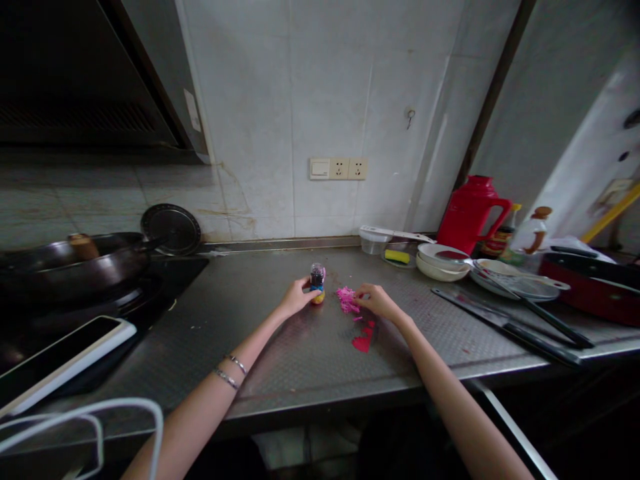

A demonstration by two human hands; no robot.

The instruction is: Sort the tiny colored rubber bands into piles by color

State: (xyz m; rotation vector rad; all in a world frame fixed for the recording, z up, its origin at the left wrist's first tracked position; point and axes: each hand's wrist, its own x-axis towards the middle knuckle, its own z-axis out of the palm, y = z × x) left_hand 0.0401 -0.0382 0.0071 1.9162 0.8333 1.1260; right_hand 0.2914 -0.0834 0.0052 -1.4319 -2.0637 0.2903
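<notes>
On the steel counter, my left hand [297, 297] is closed around a small clear jar [317, 275] that stands upright. Its contents show dark at the top, blue in the middle and yellow at the bottom, with a bit of pink by the rim. My right hand [379, 301] reaches into a pile of pink shreds [346, 299], fingertips pinched together at its right edge. Strands at the fingertips are too small to make out singly. Nearer me lie flat red pieces [362, 343], one of them heart-shaped.
A wok [75, 267] sits on the stove at left, with a phone-like device [70, 357] and white cable nearer. At right are stacked bowls [440, 270], a sponge [397, 257], a knife [540, 343], a red thermos [470, 213] and a red pot [595, 287].
</notes>
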